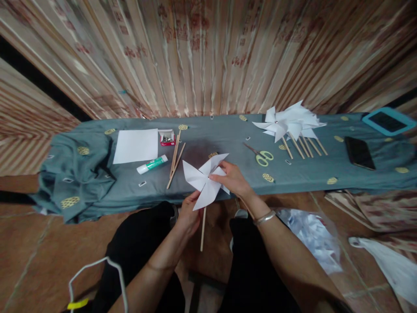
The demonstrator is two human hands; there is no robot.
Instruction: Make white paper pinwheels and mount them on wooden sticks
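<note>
Patterned curtains [202,56] are hanging beyond both hands, and a grey-green cloth [224,134] is covering the long surface before them. Scanning left to right through the head camera, I am seeing a white sheet [136,146] lying well to the left of the hands, with a glue stick [152,164] resting nearer. Beside the sheet, a red box [167,138] is holding small metal pieces, and wooden sticks [175,153] are lying just beyond the left hand [190,212]. With that hand I am gripping the lower left of a paper pinwheel [206,182], some fingers hiding behind it; its shaft [203,229] is pointing down between the hands. With the right hand [234,178], apart from the left, I am clamping the pinwheel's right side, thumb pressing near its centre. Past the right hand, scissors [259,153], clustered pinwheels [296,121], a phone [360,153] and a blue-framed tablet [389,121] are lying.
</note>
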